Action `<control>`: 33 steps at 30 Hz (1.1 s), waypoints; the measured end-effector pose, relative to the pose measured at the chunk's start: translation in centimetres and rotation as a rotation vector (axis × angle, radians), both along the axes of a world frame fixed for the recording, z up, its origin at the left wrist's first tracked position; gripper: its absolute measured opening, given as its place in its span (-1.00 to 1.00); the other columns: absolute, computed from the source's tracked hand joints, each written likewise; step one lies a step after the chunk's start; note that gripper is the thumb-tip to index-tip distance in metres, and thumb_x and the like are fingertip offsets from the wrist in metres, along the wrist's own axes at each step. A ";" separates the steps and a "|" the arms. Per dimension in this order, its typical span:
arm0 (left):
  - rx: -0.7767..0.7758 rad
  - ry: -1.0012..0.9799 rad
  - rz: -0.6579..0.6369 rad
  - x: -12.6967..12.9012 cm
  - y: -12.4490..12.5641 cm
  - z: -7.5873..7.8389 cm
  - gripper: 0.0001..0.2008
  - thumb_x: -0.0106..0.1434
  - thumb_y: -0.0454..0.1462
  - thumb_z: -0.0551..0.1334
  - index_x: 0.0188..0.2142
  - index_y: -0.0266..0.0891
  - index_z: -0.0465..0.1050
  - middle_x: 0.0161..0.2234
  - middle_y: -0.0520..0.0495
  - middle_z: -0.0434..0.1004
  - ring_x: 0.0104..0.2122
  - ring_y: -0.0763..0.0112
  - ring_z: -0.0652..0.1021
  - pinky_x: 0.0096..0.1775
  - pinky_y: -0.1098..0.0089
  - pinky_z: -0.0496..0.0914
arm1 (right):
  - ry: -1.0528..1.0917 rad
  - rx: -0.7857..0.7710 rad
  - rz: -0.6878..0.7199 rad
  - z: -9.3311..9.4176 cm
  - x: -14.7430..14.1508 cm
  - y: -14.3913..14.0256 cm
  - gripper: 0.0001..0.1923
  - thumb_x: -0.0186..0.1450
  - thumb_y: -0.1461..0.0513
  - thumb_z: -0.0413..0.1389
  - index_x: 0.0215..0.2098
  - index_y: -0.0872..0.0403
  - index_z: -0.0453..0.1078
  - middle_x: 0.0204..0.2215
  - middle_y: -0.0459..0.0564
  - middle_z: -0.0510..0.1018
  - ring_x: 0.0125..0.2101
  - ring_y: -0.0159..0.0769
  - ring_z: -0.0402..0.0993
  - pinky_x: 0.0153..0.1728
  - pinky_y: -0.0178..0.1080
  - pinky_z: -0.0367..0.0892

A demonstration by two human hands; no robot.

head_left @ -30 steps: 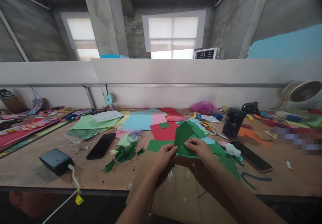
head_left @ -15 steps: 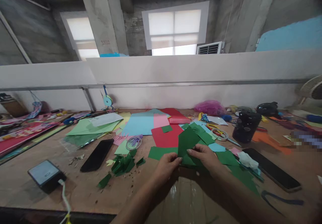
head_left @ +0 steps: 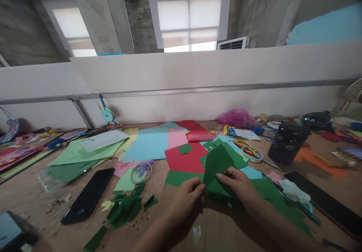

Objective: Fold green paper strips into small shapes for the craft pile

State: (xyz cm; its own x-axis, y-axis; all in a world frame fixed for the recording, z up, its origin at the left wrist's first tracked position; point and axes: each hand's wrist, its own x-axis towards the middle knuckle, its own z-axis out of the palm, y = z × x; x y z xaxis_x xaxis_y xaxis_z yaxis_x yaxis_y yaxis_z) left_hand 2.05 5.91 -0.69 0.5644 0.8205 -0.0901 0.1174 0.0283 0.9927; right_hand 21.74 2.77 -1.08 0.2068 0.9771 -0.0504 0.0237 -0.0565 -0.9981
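**Green Paper Held at Lower Centre**

Left hand (head_left: 188,195) and right hand (head_left: 239,184) each pinch the lower edge of the green paper piece (head_left: 216,165), lifted just above the table (head_left: 169,229) at lower centre of frame. The sheet looks light, thin and easily creased; edges offer the best hold. Left of the hands lie green scraps (head_left: 124,208) and a black phone (head_left: 87,199). Farther back, right of centre, lie scissors (head_left: 249,150).

Single head view, facing forward and down, table (head_left: 56,222) close
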 end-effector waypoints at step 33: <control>0.071 0.091 0.026 -0.5 -0.3 0.7 -0.77 0.20 -0.20 0.17 -0.54 -0.25 0.31 -0.53 0.04 0.27 -0.45 0.45 0.30 -0.40 0.45 0.15 | 0.156 -0.048 0.177 0.8 0.0 -0.9 -0.64 0.05 0.00 0.32 -0.32 0.09 0.54 -0.40 0.02 0.60 -0.27 -0.07 0.50 -0.18 -0.09 0.39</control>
